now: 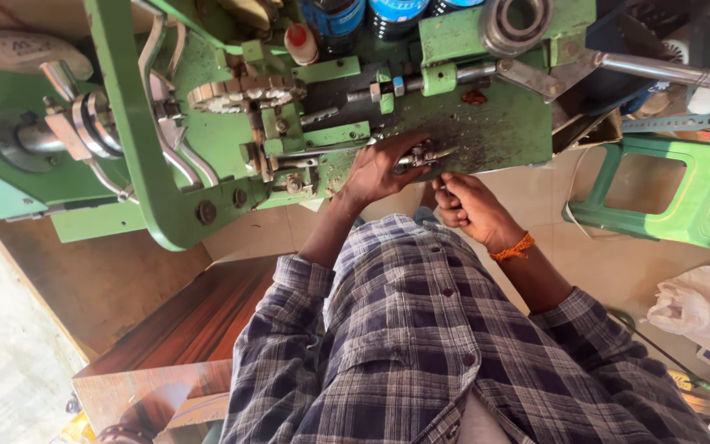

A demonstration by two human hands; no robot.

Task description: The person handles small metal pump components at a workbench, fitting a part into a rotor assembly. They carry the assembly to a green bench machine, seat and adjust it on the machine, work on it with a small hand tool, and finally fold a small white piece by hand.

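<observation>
left hand (pixel 378 171): on green machine (pixel 486 131), at 12 o'clock from the shirt; fingers bent and pressed together around a small metal part (pixel 422 154), thumb under it
right hand (pixel 468 207): just below machine edge, at 4 o'clock from left hand; fingers curled tight into a loose fist, tips pinching something too small to make out
metal part: shiny, short, bolted to machine plate; sticks out at 3 o'clock from left hand, touching its fingertips; at 11 o'clock from right hand, close but apart
wrist band (pixel 513 247): orange thread, on right wrist
shirt (pixel 445 345): plaid, grey-blue, sleeves rolled to the elbows, fills lower centre
green machine: painted metal, fills top half; plate near hands speckled with grit
gear (pixel 244 92): toothed wheel, at 10 o'clock from left hand, well apart
rod (pixel 667 71): steel, slants out from machine at 2 o'clock from right hand
ring (pixel 515 20): round steel bearing at top, 12 o'clock from right hand
bottle (pixel 301 43): small, white with red cap, on top of machine
stool (pixel 667 193): green plastic, at 3 o'clock from right hand, well apart
bag (pixel 704 308): white plastic, crumpled, on floor at 4 o'clock
board (pixel 174 337): brown wood, at 7 o'clock from left hand
</observation>
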